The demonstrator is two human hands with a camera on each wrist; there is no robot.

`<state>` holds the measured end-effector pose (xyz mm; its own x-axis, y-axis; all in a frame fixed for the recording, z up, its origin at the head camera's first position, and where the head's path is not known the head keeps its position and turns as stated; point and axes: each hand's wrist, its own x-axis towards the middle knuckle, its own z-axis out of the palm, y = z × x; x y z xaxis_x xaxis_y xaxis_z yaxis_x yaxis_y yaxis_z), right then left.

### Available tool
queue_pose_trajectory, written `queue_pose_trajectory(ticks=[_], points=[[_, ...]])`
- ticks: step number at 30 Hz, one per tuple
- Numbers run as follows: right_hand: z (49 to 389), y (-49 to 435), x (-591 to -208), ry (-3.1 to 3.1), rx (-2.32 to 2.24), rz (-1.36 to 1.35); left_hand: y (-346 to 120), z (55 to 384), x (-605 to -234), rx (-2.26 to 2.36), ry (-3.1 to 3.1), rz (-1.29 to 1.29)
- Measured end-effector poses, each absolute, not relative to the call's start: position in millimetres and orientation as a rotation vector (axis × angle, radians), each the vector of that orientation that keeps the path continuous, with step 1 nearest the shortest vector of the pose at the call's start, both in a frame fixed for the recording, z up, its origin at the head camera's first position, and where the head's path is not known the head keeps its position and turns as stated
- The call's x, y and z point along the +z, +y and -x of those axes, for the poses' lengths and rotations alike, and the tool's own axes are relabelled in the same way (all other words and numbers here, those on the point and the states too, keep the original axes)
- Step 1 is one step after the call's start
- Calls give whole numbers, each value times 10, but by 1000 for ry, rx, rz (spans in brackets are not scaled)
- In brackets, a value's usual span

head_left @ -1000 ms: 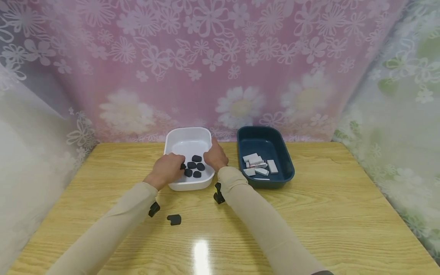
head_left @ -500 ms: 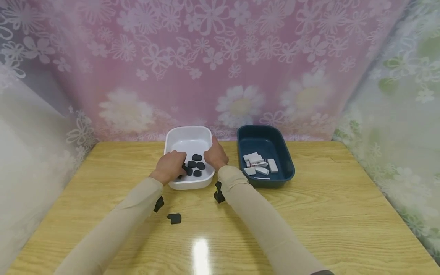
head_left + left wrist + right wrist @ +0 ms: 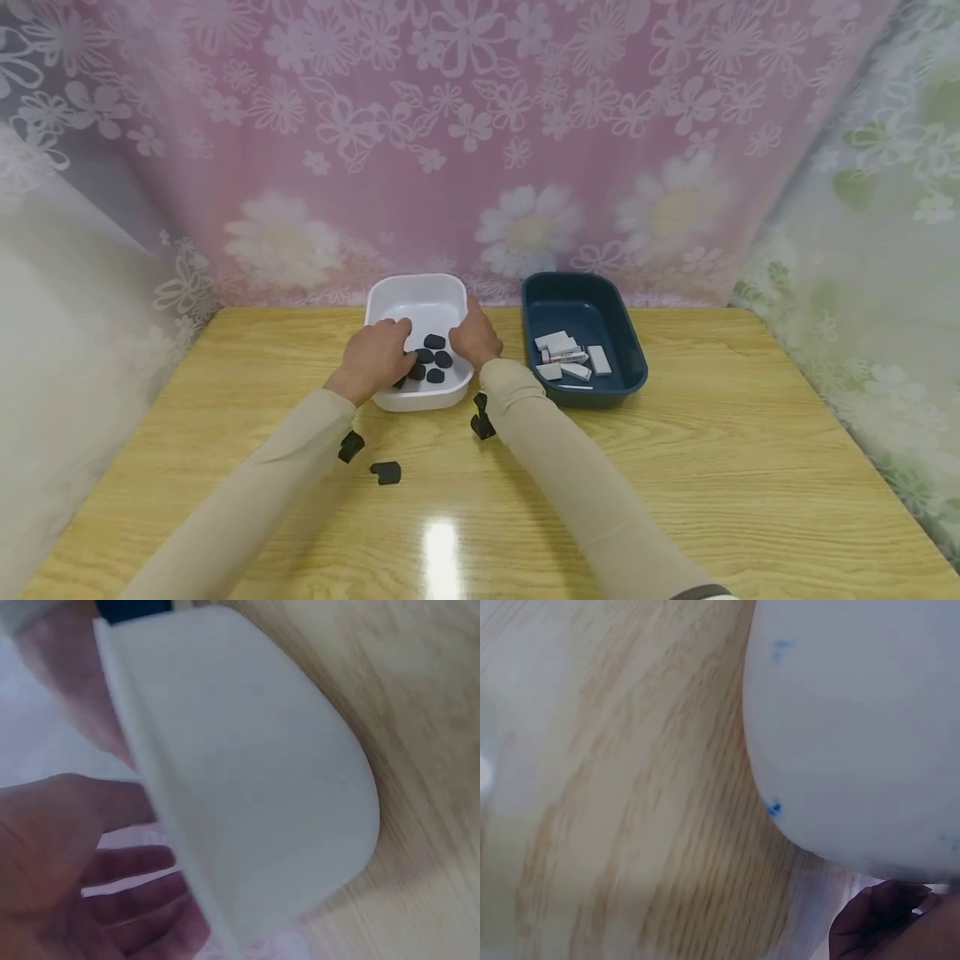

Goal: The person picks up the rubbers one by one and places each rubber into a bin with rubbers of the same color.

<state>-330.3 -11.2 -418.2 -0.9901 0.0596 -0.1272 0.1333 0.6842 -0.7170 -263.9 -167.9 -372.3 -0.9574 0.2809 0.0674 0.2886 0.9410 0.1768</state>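
My left hand [image 3: 375,357] reaches over the left rim of a white plastic basin [image 3: 423,401]. In the left wrist view its thumb and slightly bent fingers [image 3: 127,862] are spread apart, and the tips are hidden behind the basin's wall. Several small rounded black pieces [image 3: 435,342] lie in the basin, some right by these fingers; one dark piece [image 3: 400,382] shows partly under the hand. My right hand [image 3: 475,336] grips the right rim, thumb on the inner side. In the right wrist view, its curled fingers [image 3: 855,919] show beyond the basin's side.
A dark blue basin [image 3: 636,385] with several small white boxes [image 3: 598,360] stands to the right. A flat black notched piece [image 3: 387,473] lies on the wooden table [image 3: 712,483] in front. A floral curtain [image 3: 420,208] hangs behind the table. Black wrist mounts [image 3: 482,418] jut below the sleeves.
My left hand shifts slightly among the black pieces, its fingers moving over those at the left side. The right hand stays on the rim. The whole view has shifted slightly.
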Motion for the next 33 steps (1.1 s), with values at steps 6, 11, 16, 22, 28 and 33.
queue_pose_trajectory(ticks=[6,11,16,22,28,33], points=[[3297,-123,-4202,2805,-1184,-168,-1715,2260,-3643,-428,-2839,446],[3294,-123,-4207,2812,-1179,-170,-1777,1912,-3726,-504,-2796,496],[3291,-126,-4181,2799,-1189,-165,-1839,1645,-3866,-513,-2925,491],[3294,-115,-4150,2801,-1176,-171,-1885,1494,-4021,-427,-3119,574],[3285,-122,-4146,2794,-1170,-168,-1958,1411,-4148,-505,-2999,931],[3273,-123,-4131,2796,-1181,-164,-1959,1381,-4162,-511,-2952,987]])
